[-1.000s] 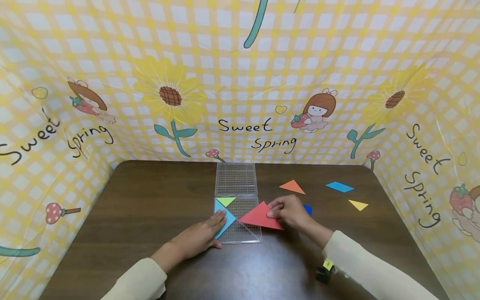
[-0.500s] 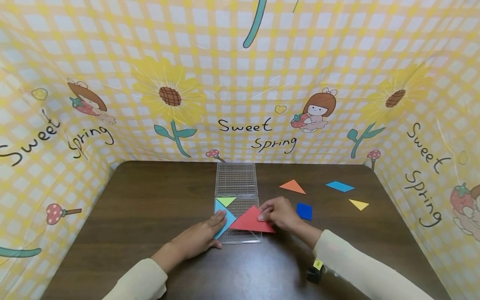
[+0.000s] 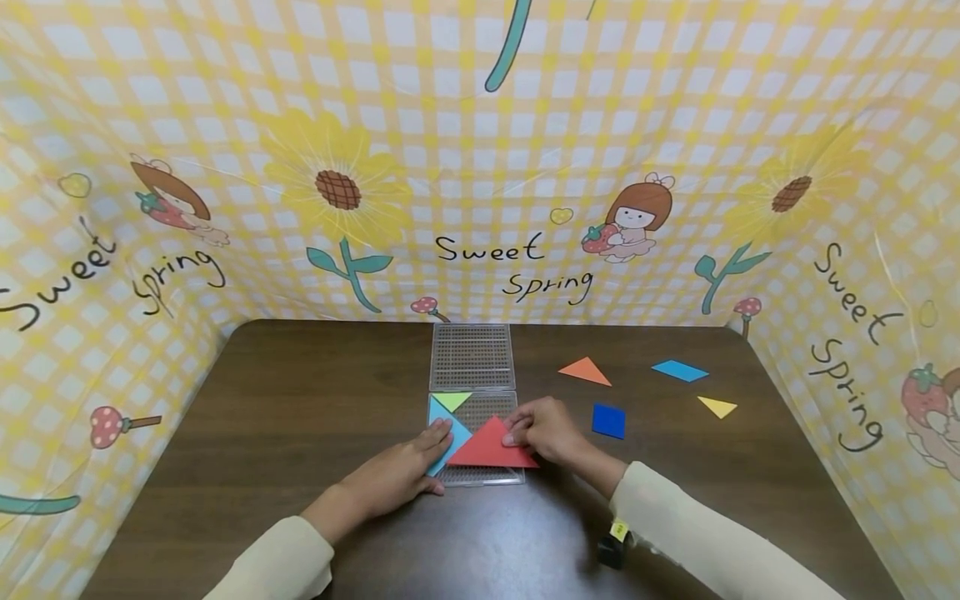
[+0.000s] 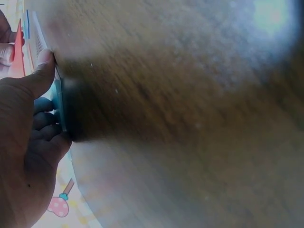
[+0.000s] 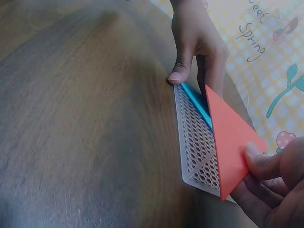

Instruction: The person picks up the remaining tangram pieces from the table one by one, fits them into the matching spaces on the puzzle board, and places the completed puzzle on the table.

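Observation:
A large red triangle tile (image 3: 487,450) is pinched between the thumb and fingers of my right hand (image 3: 543,429). It is tilted over the lower half of a hinged clear case (image 3: 483,405) with a perforated base, overlapping a light blue triangle (image 3: 441,414) in the head view. My left hand (image 3: 401,468) rests its fingers on that blue triangle, which lies along the case's left side, and its thumb (image 4: 45,58) touches the case's front edge. A light green triangle (image 3: 452,401) fills the case's upper left corner. In the right wrist view the red tile (image 5: 232,142) stands raised above the perforated base.
To the right on the brown table (image 3: 315,367) lie an orange triangle (image 3: 587,371), a blue parallelogram (image 3: 680,371), a yellow triangle (image 3: 717,407) and a dark blue square (image 3: 608,422). The case's lid (image 3: 471,358) lies opened behind. A patterned cloth (image 3: 480,167) surrounds the table.
My right hand has carried the red triangle left and slightly toward me, further over the case, uncovering the dark blue square. The left hand has stayed in place.

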Available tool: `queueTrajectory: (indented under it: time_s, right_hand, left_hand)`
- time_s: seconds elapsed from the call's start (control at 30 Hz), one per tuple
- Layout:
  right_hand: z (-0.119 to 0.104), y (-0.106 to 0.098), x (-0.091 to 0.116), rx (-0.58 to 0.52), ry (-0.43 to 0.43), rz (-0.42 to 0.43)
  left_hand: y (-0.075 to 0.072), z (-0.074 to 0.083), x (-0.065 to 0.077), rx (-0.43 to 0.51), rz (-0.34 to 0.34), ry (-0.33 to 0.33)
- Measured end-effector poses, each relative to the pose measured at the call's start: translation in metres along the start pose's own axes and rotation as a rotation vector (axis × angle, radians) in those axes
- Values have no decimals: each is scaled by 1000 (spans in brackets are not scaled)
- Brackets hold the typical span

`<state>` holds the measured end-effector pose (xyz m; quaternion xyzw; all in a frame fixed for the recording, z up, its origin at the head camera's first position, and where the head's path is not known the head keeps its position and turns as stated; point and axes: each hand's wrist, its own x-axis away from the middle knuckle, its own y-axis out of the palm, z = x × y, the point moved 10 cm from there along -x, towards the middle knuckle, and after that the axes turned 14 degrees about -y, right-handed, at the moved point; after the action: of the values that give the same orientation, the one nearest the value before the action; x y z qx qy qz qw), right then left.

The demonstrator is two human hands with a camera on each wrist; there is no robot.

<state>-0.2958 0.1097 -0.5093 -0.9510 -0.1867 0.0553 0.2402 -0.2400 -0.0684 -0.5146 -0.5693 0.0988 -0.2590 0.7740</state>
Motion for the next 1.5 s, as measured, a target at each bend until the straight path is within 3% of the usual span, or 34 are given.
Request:
queueTrajectory:
  time_s: [0.63,1.17,1.5]
  right_hand:
    - [1,29,0,25,-34,-52]
    - [-24,32,3,226,-234,-50]
    - [-22,37,10,244,-264,-12]
  left_hand:
    - [1,2,-1,10,-26,-16]
    - [1,2,0,-34,-16,-20]
    - [2,2,3,-68,8,-5]
